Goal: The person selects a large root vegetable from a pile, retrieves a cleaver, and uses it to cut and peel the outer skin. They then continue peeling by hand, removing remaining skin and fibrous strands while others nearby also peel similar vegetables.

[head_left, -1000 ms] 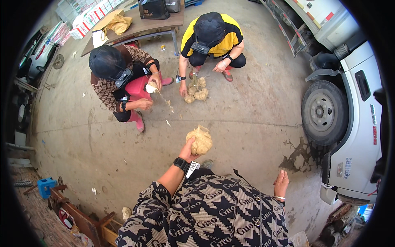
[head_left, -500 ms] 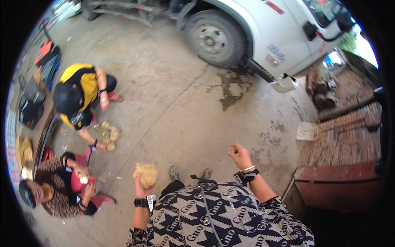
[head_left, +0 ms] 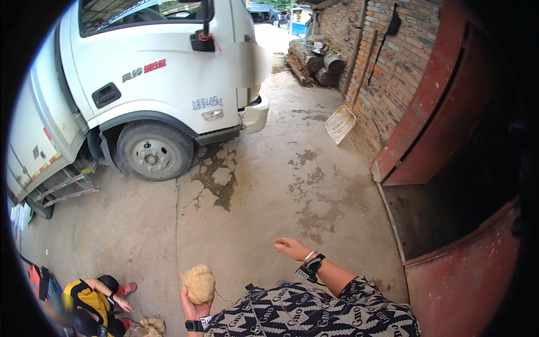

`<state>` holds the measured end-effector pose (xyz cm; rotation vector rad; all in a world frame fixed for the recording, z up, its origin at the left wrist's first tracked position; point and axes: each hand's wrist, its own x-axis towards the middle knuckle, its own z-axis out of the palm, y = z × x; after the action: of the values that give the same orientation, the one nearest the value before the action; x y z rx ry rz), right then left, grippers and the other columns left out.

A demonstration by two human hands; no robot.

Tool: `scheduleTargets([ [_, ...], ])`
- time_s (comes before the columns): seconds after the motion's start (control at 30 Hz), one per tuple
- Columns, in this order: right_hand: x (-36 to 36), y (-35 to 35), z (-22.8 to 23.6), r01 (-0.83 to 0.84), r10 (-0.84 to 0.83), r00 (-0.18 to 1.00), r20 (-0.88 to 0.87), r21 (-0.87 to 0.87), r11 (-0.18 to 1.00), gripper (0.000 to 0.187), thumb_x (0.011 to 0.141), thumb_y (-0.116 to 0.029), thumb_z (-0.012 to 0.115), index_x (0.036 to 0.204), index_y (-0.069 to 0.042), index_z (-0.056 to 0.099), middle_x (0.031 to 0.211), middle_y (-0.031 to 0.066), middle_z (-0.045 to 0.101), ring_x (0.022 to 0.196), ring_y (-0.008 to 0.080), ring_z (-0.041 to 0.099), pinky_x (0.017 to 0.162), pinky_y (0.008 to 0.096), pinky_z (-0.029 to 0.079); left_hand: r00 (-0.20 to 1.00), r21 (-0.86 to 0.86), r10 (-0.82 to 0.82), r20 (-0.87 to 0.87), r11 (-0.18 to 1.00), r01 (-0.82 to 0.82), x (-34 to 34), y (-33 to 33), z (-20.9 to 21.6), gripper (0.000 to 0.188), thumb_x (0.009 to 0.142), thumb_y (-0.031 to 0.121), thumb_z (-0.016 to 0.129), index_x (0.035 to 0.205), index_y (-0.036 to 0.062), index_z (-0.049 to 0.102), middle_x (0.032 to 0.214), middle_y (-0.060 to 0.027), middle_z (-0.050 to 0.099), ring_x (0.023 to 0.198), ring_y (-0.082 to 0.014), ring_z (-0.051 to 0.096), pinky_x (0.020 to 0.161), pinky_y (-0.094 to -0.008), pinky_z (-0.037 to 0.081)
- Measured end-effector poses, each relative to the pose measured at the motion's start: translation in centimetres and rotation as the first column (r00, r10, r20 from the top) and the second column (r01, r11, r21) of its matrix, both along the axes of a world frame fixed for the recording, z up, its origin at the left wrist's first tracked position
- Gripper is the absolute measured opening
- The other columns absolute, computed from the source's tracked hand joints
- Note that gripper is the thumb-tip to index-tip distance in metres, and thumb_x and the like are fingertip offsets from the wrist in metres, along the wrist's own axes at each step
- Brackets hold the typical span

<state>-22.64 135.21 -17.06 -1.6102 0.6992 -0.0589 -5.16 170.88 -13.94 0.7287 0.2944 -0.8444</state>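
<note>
Left hand (head_left: 195, 309) holds lumpy ball (head_left: 199, 283); concrete (head_left: 255, 208) spans from truck (head_left: 168, 90) to doorsill (head_left: 393, 223).

Soft daylight covers the concrete floor (head_left: 258, 196), glaring white at its far edge; the doorway (head_left: 443, 222) along its right edge is nearly black. The tan ball (head_left: 199, 283) looks sharp, blur smears the white truck (head_left: 163, 84) at its front, and lines bend near the black rim.

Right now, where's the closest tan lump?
In the head view, the closest tan lump is low, left of centre, in the left hand, right of the crouching person in yellow.
</note>
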Motion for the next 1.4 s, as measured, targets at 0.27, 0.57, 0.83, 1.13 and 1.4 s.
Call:
scheduleTargets([
  [0.27,6.9,-4.3,4.4,0.002,-0.169,0.944,0.282,0.510,0.860,0.057,0.098,-0.049,0.042,0.135,-0.005,0.047,0.129,0.0077,0.054,0.105,0.0181,0.059,0.088,0.0311,0.046,0.861,-0.284,-0.452,0.233,0.815,0.505,-1.6,-20.8,6.9,0.075,0.080,0.042,0.064,0.139,0.0055,0.038,0.136,-0.0185,0.049,0.120,-0.0376,0.052,0.097,-0.0543,0.045],
  [0.57,9.1,-12.8,1.9,-0.125,-0.666,0.638,0.386,0.906,0.405,0.051,0.099,-0.048,0.039,0.116,-0.004,0.057,0.113,0.0113,0.064,0.104,0.0240,0.062,0.093,0.0371,0.049,0.750,-0.432,-0.643,0.154,0.639,0.636,-0.3,-35.5,6.8,0.075,0.085,0.041,0.062,0.143,0.0067,0.031,0.143,-0.0168,0.041,0.128,-0.0346,0.045,0.105,-0.0515,0.040],
  [0.83,15.9,-23.6,1.9,0.502,-0.442,0.699,0.561,0.055,0.863,0.022,0.098,-0.022,0.047,0.115,-0.008,0.050,0.096,0.0023,0.055,0.088,0.0125,0.054,0.082,0.0284,0.047,0.626,-0.528,-0.768,0.132,0.480,0.700,8.3,-46.6,5.8,0.076,0.084,0.039,0.062,0.146,0.0106,0.028,0.147,-0.0141,0.036,0.133,-0.0315,0.040,0.109,-0.0496,0.035],
  [1.13,18.6,-33.3,0.6,0.456,-0.277,0.832,0.481,-0.309,0.835,0.028,0.093,-0.017,0.054,0.118,-0.006,0.053,0.105,0.0082,0.056,0.098,0.0199,0.057,0.085,0.0311,0.047,0.552,-0.468,-0.832,0.053,0.468,0.750,14.1,-56.1,3.6,0.075,0.082,0.038,0.065,0.143,0.0079,0.033,0.143,-0.0141,0.042,0.130,-0.0307,0.043,0.108,-0.0496,0.036],
  [1.4,8.1,-47.9,-4.4,0.593,-0.639,0.767,0.066,-0.454,0.665,0.019,0.088,-0.018,0.063,0.090,-0.002,0.053,0.077,0.0087,0.063,0.069,0.0173,0.062,0.064,0.0312,0.049,0.656,-0.305,-0.755,0.020,0.620,0.723,16.1,-63.7,-0.9,0.074,0.084,0.044,0.065,0.144,0.0150,0.032,0.146,-0.0132,0.039,0.131,-0.0349,0.041,0.105,-0.0560,0.037],
])
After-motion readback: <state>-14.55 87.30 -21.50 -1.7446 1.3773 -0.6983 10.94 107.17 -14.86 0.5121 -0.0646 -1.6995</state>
